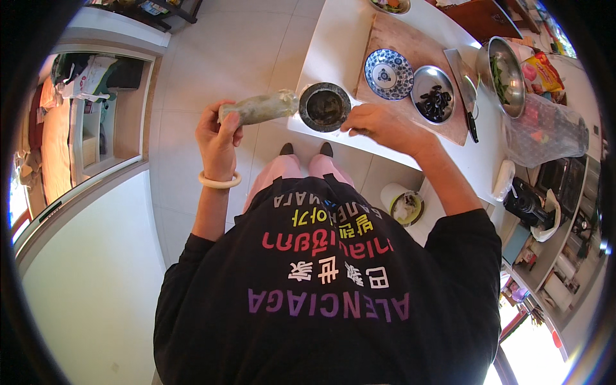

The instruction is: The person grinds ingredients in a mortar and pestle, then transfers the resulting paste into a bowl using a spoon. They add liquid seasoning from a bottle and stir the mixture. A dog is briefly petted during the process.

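Observation:
My left hand (pixel 219 134) grips a thick stone pestle (pixel 260 109), held almost level above the floor. Pale residue clings to its far end, just left of a dark stone mortar (pixel 325 107). The mortar stands at the corner of the white table, with a dark, wet-looking hollow. My right hand (pixel 385 127) is at the mortar's right rim, its fingers curled together. Whether those fingers pinch something or only touch the rim is not visible.
A wooden cutting board (pixel 385 33) bears a blue-patterned plate (pixel 389 74), a metal dish (pixel 447 79) of dark pieces and a cleaver (pixel 459 82). Behind them are a steel bowl (pixel 512 77) with green vegetables and a plastic bag (pixel 544 132). Below the table stands a waste bin (pixel 392 196).

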`<act>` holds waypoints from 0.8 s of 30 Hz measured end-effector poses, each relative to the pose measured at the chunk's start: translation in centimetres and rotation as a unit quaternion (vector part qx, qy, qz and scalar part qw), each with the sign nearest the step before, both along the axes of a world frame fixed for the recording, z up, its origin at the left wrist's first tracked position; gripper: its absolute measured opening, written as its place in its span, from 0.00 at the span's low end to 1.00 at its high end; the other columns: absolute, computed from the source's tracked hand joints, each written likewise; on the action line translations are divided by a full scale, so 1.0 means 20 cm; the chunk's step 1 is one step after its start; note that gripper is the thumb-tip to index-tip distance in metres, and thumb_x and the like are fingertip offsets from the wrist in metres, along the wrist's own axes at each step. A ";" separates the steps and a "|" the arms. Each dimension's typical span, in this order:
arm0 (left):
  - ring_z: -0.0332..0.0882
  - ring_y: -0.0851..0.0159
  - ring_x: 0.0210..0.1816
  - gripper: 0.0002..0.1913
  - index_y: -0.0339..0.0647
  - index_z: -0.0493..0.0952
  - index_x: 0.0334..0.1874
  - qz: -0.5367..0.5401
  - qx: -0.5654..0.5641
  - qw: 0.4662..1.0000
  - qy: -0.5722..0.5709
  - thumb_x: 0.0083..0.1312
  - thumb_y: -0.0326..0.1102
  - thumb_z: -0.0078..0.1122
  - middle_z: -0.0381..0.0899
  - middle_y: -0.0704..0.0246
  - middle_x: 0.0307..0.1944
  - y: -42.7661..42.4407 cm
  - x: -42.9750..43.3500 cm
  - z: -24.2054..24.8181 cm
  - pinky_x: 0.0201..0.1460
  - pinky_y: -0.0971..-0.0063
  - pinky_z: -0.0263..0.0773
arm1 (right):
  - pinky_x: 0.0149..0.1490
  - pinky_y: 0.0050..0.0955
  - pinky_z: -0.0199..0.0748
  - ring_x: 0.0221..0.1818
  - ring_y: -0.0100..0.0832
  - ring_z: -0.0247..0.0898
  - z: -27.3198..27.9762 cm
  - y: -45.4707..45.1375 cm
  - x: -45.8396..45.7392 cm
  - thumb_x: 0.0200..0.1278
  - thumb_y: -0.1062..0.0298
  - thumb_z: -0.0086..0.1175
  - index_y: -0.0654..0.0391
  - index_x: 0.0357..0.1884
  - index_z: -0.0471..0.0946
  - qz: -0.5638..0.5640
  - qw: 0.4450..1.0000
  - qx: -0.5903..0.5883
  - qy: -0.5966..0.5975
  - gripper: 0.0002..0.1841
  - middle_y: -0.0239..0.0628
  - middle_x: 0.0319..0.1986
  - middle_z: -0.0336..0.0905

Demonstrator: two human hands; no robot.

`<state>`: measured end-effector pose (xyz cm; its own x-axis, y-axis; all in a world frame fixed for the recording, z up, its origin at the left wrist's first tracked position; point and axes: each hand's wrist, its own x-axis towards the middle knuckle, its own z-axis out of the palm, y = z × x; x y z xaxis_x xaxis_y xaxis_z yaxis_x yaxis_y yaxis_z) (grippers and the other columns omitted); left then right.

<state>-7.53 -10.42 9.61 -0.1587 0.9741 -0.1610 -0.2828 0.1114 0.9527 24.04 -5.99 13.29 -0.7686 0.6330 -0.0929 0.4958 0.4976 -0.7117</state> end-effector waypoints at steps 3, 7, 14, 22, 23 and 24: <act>0.63 0.80 0.20 0.15 0.36 0.75 0.47 -0.008 -0.005 1.000 0.015 0.63 0.36 0.63 0.71 0.76 0.25 -0.01 0.03 0.01 0.19 0.87 0.56 | 0.43 0.32 0.73 0.39 0.39 0.75 0.01 0.03 0.02 0.56 0.74 0.59 0.58 0.39 0.80 0.009 0.997 0.076 -0.024 0.08 0.36 0.36 0.78; 0.64 0.81 0.20 0.13 0.35 0.75 0.47 -0.021 -0.005 0.999 0.039 0.63 0.33 0.62 0.70 0.76 0.25 -0.03 0.06 0.01 0.19 0.87 0.56 | 0.41 0.34 0.74 0.38 0.40 0.75 -0.09 -0.02 -0.02 0.56 0.75 0.58 0.60 0.37 0.79 -0.015 0.994 0.106 0.012 0.07 0.38 0.34 0.77; 0.64 0.81 0.20 0.13 0.35 0.74 0.47 -0.038 -0.009 0.998 0.049 0.62 0.31 0.62 0.70 0.76 0.23 -0.06 0.12 -0.02 0.19 0.88 0.57 | 0.36 0.31 0.73 0.32 0.37 0.75 -0.19 -0.20 -0.01 0.65 0.69 0.55 0.60 0.39 0.80 -0.213 0.970 -0.062 0.103 0.07 0.39 0.33 0.79; 0.64 0.81 0.20 0.13 0.36 0.75 0.46 -0.045 -0.018 0.997 0.062 0.63 0.33 0.63 0.70 0.77 0.24 -0.05 0.16 -0.06 0.19 0.88 0.57 | 0.32 0.19 0.68 0.29 0.19 0.69 -0.35 -0.26 0.04 0.73 0.62 0.47 0.63 0.42 0.80 -0.385 0.814 -0.310 0.306 0.15 0.33 0.29 0.77; 0.63 0.81 0.20 0.13 0.36 0.75 0.46 -0.046 -0.019 0.997 0.067 0.63 0.33 0.63 0.70 0.77 0.24 -0.04 0.16 -0.06 0.19 0.87 0.57 | 0.32 0.19 0.68 0.28 0.20 0.70 -0.37 -0.27 0.04 0.73 0.61 0.47 0.63 0.42 0.80 -0.390 0.804 -0.314 0.321 0.15 0.33 0.29 0.77; 0.64 0.81 0.20 0.13 0.36 0.75 0.46 -0.048 -0.020 0.996 0.067 0.63 0.34 0.63 0.70 0.76 0.25 -0.04 0.16 -0.05 0.19 0.87 0.57 | 0.32 0.19 0.68 0.28 0.20 0.70 -0.38 -0.27 0.05 0.73 0.61 0.47 0.64 0.42 0.80 -0.398 0.792 -0.320 0.335 0.16 0.33 0.29 0.77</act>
<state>-4.37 -11.27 8.51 -0.0868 0.9793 -0.1831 -0.1399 0.1700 0.9755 25.07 -11.45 5.64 -0.1625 0.9299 -0.3299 -0.1236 -0.3509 -0.9282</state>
